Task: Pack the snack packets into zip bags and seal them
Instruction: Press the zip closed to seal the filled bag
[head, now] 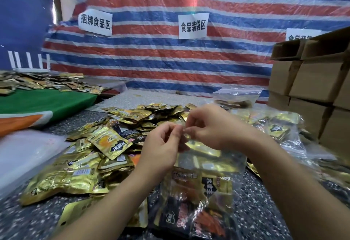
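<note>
A clear zip bag (204, 166) filled with gold and black snack packets hangs in front of me above the speckled table (34, 222). My left hand (161, 148) pinches the bag's top edge between thumb and fingers. My right hand (210, 126) pinches the same edge right beside it, fingertips nearly meeting. A big heap of loose gold snack packets (106, 145) lies on the table to the left and behind my hands. More packets in clear plastic (278, 126) lie at the right.
A stack of empty clear bags (24, 156) lies at the left edge. A filled zip bag (234, 97) sits at the back. Cardboard boxes (312, 80) are stacked at the right. A striped tarp (170, 58) with paper labels closes off the back. Another packet-covered table (37, 101) stands far left.
</note>
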### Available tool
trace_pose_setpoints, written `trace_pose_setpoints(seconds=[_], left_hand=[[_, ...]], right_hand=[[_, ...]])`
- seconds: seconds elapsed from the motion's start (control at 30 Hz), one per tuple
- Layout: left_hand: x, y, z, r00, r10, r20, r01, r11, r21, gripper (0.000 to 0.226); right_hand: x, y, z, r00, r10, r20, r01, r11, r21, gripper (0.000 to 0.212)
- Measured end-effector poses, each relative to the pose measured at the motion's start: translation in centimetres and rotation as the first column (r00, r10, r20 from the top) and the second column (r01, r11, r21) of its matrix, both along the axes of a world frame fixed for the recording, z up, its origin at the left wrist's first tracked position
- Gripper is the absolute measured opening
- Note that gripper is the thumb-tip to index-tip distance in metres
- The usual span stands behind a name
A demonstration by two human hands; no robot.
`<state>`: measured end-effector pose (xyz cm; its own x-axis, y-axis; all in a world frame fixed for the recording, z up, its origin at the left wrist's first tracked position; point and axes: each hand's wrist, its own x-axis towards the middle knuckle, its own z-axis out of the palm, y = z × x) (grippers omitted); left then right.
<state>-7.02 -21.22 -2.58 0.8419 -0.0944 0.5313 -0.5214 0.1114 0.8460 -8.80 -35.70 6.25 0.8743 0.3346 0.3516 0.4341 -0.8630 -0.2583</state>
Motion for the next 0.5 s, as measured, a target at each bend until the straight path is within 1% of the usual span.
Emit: trace_pose_setpoints(seconds=[0.1,0.23,0.4,0.5], left_hand=[[0.15,-0.01,-0.14,1.000,0.017,0.002,-0.017,1.000,-0.001,0.020],[0.16,-0.10,-0.18,0.999,0.030,0.029,-0.030,0.999,0.018,0.021],[-0.06,-0.15,-0.15,0.998,0.046,0.037,-0.048,0.998,0.045,0.021],[-0.21,-0.18,0.09,0.999,0.038,0.028,-0.039,0.999,0.032,0.020]], right_hand=[[-0.09,-0.15,-0.31,1.000,0.008,-0.007,-0.008,0.999,0.035,0.014],[0.06,-0.50,-0.35,0.998,0.014,-0.056,-0.009,0.997,0.083,0.013],[-0.04,-0.72,-0.44,0.996,0.016,-0.092,-0.008,0.997,0.083,0.013],[0.03,-0.67,-0.40,0.996,-0.004,-0.090,0.014,0.994,0.104,0.015]])
